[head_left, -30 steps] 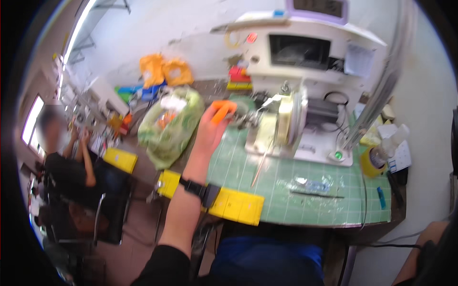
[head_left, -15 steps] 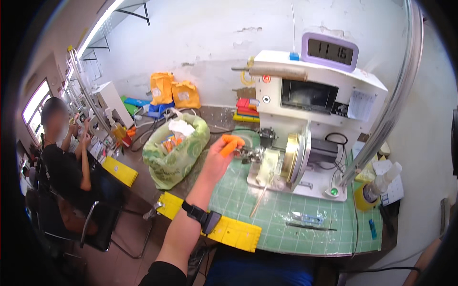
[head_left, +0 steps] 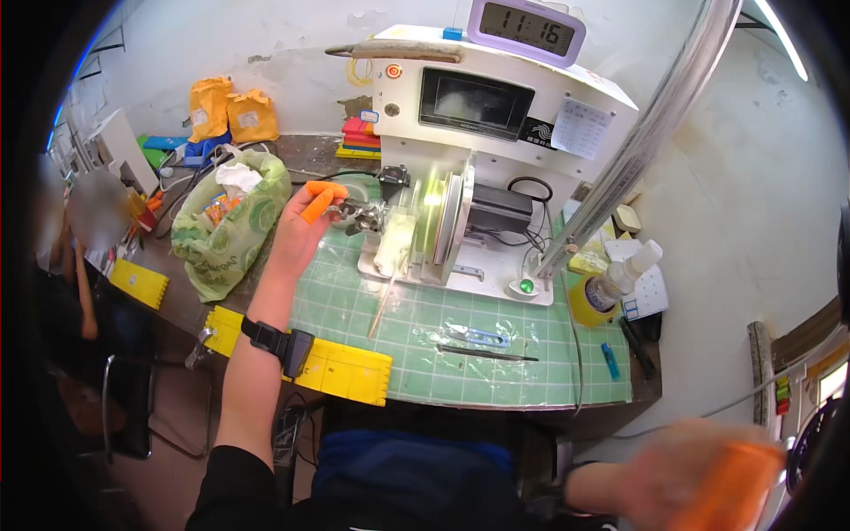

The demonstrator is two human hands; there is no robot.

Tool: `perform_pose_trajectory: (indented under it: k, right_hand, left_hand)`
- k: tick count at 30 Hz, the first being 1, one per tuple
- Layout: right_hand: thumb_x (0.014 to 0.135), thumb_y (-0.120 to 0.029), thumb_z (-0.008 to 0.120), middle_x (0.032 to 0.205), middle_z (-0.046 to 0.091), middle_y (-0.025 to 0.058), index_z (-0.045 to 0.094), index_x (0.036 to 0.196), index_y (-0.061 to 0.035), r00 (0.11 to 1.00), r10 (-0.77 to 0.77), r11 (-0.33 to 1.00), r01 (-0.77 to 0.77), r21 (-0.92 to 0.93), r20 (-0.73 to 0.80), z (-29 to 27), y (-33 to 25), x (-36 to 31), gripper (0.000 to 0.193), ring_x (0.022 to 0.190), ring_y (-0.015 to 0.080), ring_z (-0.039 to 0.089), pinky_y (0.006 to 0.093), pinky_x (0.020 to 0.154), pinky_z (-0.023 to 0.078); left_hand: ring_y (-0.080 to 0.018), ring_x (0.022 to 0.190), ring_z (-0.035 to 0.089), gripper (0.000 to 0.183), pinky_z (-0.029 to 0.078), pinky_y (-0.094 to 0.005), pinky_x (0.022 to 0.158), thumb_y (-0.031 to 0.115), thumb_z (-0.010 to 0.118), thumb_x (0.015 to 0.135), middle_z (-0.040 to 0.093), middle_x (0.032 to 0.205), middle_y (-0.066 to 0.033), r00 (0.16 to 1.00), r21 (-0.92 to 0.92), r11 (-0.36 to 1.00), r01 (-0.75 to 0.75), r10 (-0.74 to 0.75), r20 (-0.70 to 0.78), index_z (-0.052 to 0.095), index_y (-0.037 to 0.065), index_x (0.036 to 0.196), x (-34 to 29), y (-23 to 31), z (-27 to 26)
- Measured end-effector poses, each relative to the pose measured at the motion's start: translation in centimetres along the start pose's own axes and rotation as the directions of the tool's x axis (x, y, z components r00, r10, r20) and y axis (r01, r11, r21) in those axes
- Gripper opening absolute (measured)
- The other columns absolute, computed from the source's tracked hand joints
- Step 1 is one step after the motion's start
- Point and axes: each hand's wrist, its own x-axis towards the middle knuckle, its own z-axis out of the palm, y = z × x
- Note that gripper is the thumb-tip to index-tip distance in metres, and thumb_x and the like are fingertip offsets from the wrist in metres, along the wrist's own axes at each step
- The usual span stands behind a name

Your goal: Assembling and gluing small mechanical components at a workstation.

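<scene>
Left hand (head_left: 305,221) raised over the front-left of a green cutting mat (head_left: 460,345), wearing orange finger cots, thumb and forefinger pinched on a small metal part (head_left: 354,215) at the left end of a white winding machine (head_left: 469,177) — likely kept there because the spindle faces that way and the part has to meet it squarely. Part sits right at the fingertips, touching them, pressed against or just beside the machine's spindle fitting; cannot tell whether already seated. Black wristband (head_left: 279,341) on the left forearm, stretched across a yellow ruler (head_left: 336,363) at the mat's near edge. Right hand (head_left: 708,478) low at the bottom-right corner, well apart from the machine, blurred, also with orange on the fingers; cannot tell whether spread or closed, or holding anything. On the mat in front of the machine, a thin stick (head_left: 382,305) lying slanted, a small clear bag (head_left: 478,334) and a dark slim tool (head_left: 487,354) — laid within easy reach, it would seem. Green plastic bag (head_left: 226,230) of scraps left of the hand, near the mat's edge. Clock (head_left: 527,26) on top of the machine, tape roll (head_left: 589,301) and bottle (head_left: 620,274) to its right. Another person seated at far left, face blurred.
</scene>
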Motion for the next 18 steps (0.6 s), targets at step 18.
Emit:
perform_pose_trajectory:
  k: [18]
  right_hand:
    - [0.091, -0.019, 0.073, 0.104, 0.07, 0.0151, 0.062, 0.12, 0.0055, 0.794, 0.607, 0.704, -0.552, 0.447, 0.026, 6.3, 7.2, -6.7, 0.04, 0.077, 0.0205, 0.068, 0.0311, 0.069, 0.054]
  left_hand:
    - [-0.0117, 0.11, 0.059, 0.018, 0.045, -0.0326, 0.092, 0.018, 0.057, 0.107, 0.067, 0.124, -0.0034, 0.999, 0.053, 0.999, 0.006, -0.009, 0.05, 0.066, 0.008, 0.119, 0.9, 0.0, -0.4]
